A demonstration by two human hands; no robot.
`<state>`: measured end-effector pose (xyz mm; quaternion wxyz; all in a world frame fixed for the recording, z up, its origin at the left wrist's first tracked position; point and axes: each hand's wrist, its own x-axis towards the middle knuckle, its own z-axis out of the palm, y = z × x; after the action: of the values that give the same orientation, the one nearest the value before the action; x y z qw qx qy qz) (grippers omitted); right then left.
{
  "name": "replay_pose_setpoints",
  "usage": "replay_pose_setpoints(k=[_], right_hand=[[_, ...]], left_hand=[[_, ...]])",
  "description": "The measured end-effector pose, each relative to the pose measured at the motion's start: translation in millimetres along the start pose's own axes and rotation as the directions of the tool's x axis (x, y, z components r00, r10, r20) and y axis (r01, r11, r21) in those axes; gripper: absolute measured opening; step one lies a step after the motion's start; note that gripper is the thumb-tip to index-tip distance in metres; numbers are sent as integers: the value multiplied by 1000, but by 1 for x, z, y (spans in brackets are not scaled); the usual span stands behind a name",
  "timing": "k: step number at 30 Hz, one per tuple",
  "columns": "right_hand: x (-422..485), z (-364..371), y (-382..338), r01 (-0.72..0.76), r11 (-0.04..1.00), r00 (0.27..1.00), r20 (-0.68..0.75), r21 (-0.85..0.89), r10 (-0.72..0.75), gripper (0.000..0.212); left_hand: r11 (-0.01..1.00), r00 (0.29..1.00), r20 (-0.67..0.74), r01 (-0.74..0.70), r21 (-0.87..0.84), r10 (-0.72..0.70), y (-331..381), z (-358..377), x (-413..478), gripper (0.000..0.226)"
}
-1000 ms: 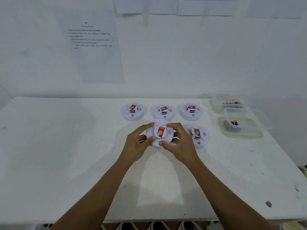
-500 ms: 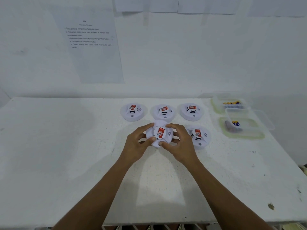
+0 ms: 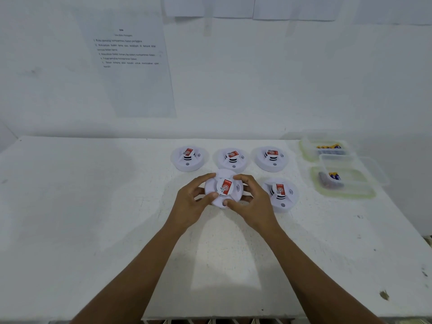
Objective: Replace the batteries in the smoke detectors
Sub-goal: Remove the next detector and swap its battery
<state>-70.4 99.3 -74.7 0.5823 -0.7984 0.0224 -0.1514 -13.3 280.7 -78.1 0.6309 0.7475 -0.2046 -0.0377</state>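
A round white smoke detector (image 3: 224, 189) with a red label sits between both hands near the table's middle. My left hand (image 3: 191, 202) grips its left rim, thumb on the front edge. My right hand (image 3: 253, 202) grips its right rim, thumb on the front edge too. Another detector (image 3: 280, 194) lies just to the right. Three more lie in a row behind: left detector (image 3: 189, 158), middle detector (image 3: 232, 157), right detector (image 3: 271, 158). Batteries (image 3: 334, 176) lie in a clear tub at the right, and more batteries (image 3: 329, 147) in the tub behind it.
The white table (image 3: 93, 206) ends at a front edge near the bottom of the view. Two clear plastic tubs, the near tub (image 3: 346, 192) and the far tub (image 3: 308, 153), stand at the right. Paper sheets (image 3: 131, 66) hang on the white wall behind.
Both hands keep their grip on the detector; its label has turned slightly. The view has shifted a little.
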Motion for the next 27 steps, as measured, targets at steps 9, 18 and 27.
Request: replay_pose_setpoints(k=[9,18,27], right_hand=[[-1,-3,2,-7,1000,1000,23,11,7,59],[-3,-6,4,24,1000,999,42,-3,-24,57],[-13,-6,13,31,1000,999,41,-4,-31,50]], left_hand=[[1000,1000,5,-12,25,12,-2,1,1,47],[996,998,26,-57,62,55,-6,3,-3,47],[989,998,5,-67,132,67,-13,8,-12,45]])
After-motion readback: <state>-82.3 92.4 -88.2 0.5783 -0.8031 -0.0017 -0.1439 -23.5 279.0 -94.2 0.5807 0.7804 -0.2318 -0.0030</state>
